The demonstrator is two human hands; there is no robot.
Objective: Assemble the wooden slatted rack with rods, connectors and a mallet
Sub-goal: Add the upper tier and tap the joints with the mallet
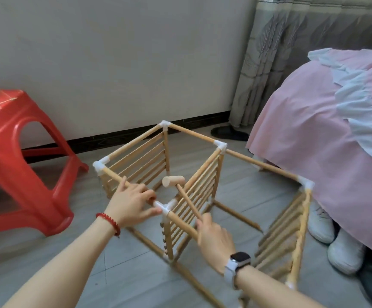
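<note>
Nearest the camera, the right hand (214,238), a watch (238,262) on its wrist, was curled around the lower end of the handle of the mallet (173,181). The handle ran up and away from the hand, and the cylindrical head sat just above the near top corner of the rack (167,174), not touching it.

The left hand (131,202), with a red bead bracelet (110,223) on its wrist, grasped the near top rod (113,175) of the rack. Its fingers lay over the rod and its thumb reached toward the white connector (165,207) at the near corner, just beside it.

The rack stood upright on the grey tiled floor (118,274). Three slatted panels were upright, joined along the top by rods and white corner connectors. The left section formed a closed rectangle at the top; the right section was open on the near side. Lower rods lay along the floor, one ending free with no connector visible on it.

To the left stood a red plastic stool (13,156). To the right was a bed with a pink cover (314,130), with white shoes (327,232) beneath its edge. Farther back, a dark slipper (229,132) lay by a grey curtain (269,52), against a pale wall (113,52).
</note>
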